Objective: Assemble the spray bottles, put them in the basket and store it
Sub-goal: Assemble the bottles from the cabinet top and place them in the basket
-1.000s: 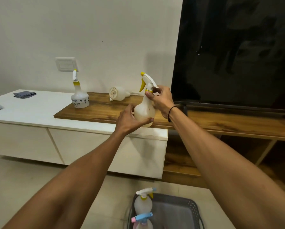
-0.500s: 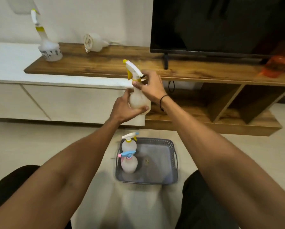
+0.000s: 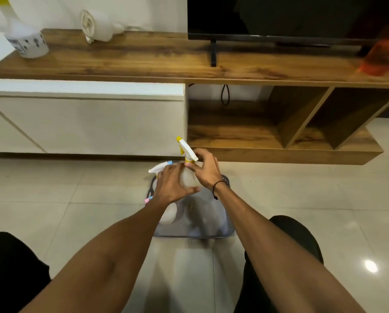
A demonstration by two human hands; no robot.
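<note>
Both arms reach forward; left hand (image 3: 171, 185) cupped closed, right hand (image 3: 206, 169) in pinching grip.

The left hand (image 3: 171, 184) hides most of two bottles in the basket (image 3: 225, 231); the frame's top edge crops the shelf bottle (image 3: 24, 39).

I see the tiled floor (image 3: 64, 199) carrying the grey basket (image 3: 225, 231) before the cabinet, while the wooden shelf (image 3: 132, 62) above bears a standing spray bottle (image 3: 27, 42) at its left end, a toppled white bottle (image 3: 96, 24) near it, and an orange container (image 3: 381, 57) far right.
</note>
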